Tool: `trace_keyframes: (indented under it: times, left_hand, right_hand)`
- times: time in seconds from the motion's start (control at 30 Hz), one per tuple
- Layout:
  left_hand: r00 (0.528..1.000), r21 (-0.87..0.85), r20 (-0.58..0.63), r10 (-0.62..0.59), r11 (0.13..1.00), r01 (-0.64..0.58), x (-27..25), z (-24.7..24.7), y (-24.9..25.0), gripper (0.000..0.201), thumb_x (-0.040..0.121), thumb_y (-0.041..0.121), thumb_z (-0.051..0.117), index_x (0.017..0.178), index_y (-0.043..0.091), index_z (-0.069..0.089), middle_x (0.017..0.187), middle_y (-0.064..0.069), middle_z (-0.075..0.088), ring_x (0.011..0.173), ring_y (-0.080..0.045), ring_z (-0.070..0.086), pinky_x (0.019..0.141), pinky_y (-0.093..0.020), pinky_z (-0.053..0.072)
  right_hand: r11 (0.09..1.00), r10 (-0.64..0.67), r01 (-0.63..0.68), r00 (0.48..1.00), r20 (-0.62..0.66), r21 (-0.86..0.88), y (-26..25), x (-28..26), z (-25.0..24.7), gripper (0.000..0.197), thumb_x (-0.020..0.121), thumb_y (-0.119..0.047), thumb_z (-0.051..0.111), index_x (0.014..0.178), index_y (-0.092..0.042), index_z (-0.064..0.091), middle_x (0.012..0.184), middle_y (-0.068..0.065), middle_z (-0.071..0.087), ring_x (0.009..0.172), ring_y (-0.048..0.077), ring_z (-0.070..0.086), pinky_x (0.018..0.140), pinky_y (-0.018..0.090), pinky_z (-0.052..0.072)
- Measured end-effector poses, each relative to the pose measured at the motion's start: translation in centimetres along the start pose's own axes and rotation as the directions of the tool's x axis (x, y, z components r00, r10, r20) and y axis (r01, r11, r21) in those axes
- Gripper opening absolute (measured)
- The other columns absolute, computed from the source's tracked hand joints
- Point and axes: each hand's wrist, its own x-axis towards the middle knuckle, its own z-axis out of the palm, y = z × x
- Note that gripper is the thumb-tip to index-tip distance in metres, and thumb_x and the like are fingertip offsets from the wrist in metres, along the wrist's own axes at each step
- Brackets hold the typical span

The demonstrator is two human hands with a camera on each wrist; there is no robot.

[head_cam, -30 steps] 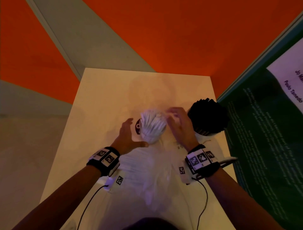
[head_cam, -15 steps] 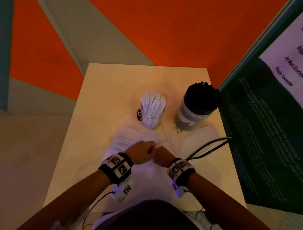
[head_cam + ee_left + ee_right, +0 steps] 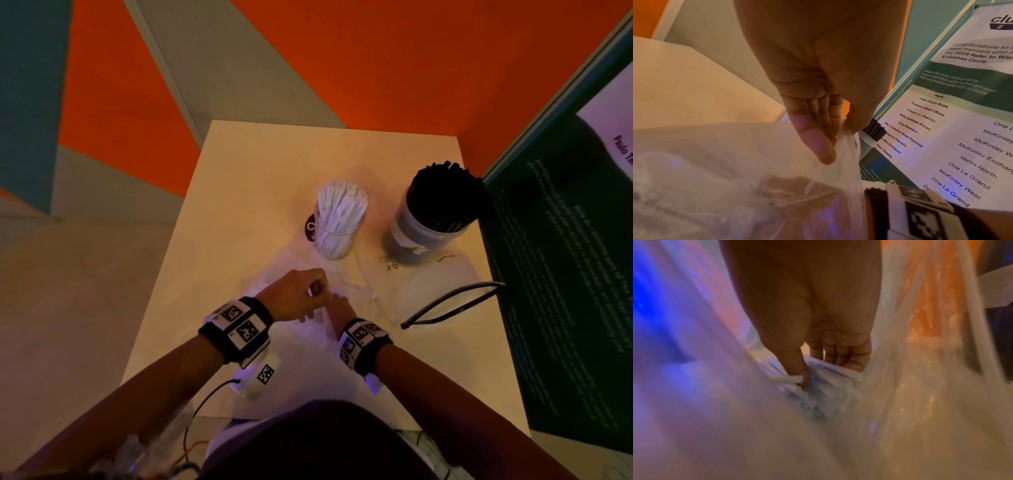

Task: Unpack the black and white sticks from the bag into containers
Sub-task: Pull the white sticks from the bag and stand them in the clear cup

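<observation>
Nearest the body, a thin translucent plastic bag (image 3: 301, 346) spread over the near half of the table (image 3: 239, 192). At the bag's mouth, left hand (image 3: 298, 298) with fingers (image 3: 818, 146) and thumb pinching a fold of the plastic, holding the opening up. Right beside it, right hand (image 3: 337, 308) pushed down inside the bag, thumb and fingers (image 3: 849, 360) curled round a loose bundle of white sticks (image 3: 818, 386) lying in the bag's bottom; grip looks partial, with several sticks fanning out below the thumb. Beyond the bag's mouth, a clear cup (image 3: 337, 236) standing on the table, packed with upright white sticks. To the right of that cup and apart from it, a larger grey container (image 3: 418, 236) crammed with black sticks (image 3: 445, 192), its base on a flattened second piece of plastic. Near the container's base, a dark cable (image 3: 455, 301) looping over the table's right edge; past that edge, a green poster panel (image 3: 565, 274). Step in hand, by judgement: gathering another batch of white sticks from the bag, black ones apparently already unpacked. Next move calls for tightening the bundle so no stick slips, lifting it clear through the held-open mouth, turning it upright and easing it into the clear cup, already nearly full, without tipping that cup.
</observation>
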Motion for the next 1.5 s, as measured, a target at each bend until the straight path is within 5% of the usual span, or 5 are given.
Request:
trace_keyframes:
  times: [0.63,0.87,1.1,1.2,1.5]
  left_hand:
    - [1.000,0.571,-0.016,-0.020,0.821,0.026,4.5,0.3,1.7,0.069,0.069,0.085,0.039,0.088,0.020,0.049,0.083,0.001,0.057,0.073,-0.020,0.054,0.062,-0.030,0.039]
    - [0.954,0.345,-0.036,0.298,0.900,-0.268,6.9,1.3,8.0,0.098,0.068,0.065,0.070,0.144,0.023,0.024,0.145,0.002,0.037,0.127,-0.015,0.038,0.101,-0.030,0.035]
    - [0.940,0.329,-0.229,0.253,0.929,-0.170,6.2,-2.0,5.2,0.021,0.094,0.019,0.056,0.113,0.013,0.056,0.080,-0.014,0.062,0.069,-0.032,0.057,0.058,-0.031,0.033]
    - [0.931,0.302,-0.274,0.241,0.941,-0.154,5.3,-3.4,3.2,0.015,0.093,0.017,0.058,0.107,0.014,0.061,0.081,-0.008,0.064,0.069,-0.026,0.057,0.059,-0.029,0.033]
    - [0.905,0.074,-0.378,0.197,0.980,-0.183,6.6,-3.9,3.7,0.017,0.097,0.024,0.052,0.107,0.014,0.061,0.088,-0.016,0.065,0.075,-0.029,0.061,0.066,-0.041,0.047]
  right_hand:
    - [0.873,0.062,0.053,0.974,0.217,-0.486,8.8,-10.5,-18.6,0.033,0.099,-0.013,0.036,0.123,-0.005,0.058,0.127,0.009,0.060,0.116,0.027,0.057,0.091,0.033,0.047]
    - [0.839,0.028,-0.019,1.000,0.009,-0.544,6.6,-13.2,-25.3,0.029,0.095,-0.009,0.041,0.118,-0.001,0.058,0.111,0.016,0.065,0.101,0.033,0.063,0.071,0.033,0.040]
    - [0.986,-0.161,0.153,0.974,-0.158,-0.058,4.2,-10.3,-26.5,0.032,0.091,-0.041,0.056,0.100,-0.011,0.065,0.101,0.007,0.068,0.091,0.022,0.061,0.079,0.036,0.048]
    - [0.816,-0.127,0.362,0.873,-0.471,0.450,3.4,-8.8,-24.7,0.030,0.097,-0.034,0.049,0.102,-0.009,0.064,0.094,-0.005,0.065,0.088,0.010,0.058,0.079,0.022,0.044]
    - [0.133,0.041,0.684,0.720,-0.693,0.718,1.0,-5.1,-20.4,0.028,0.092,-0.016,0.054,0.118,-0.013,0.045,0.111,0.008,0.054,0.110,0.018,0.053,0.088,0.024,0.048]
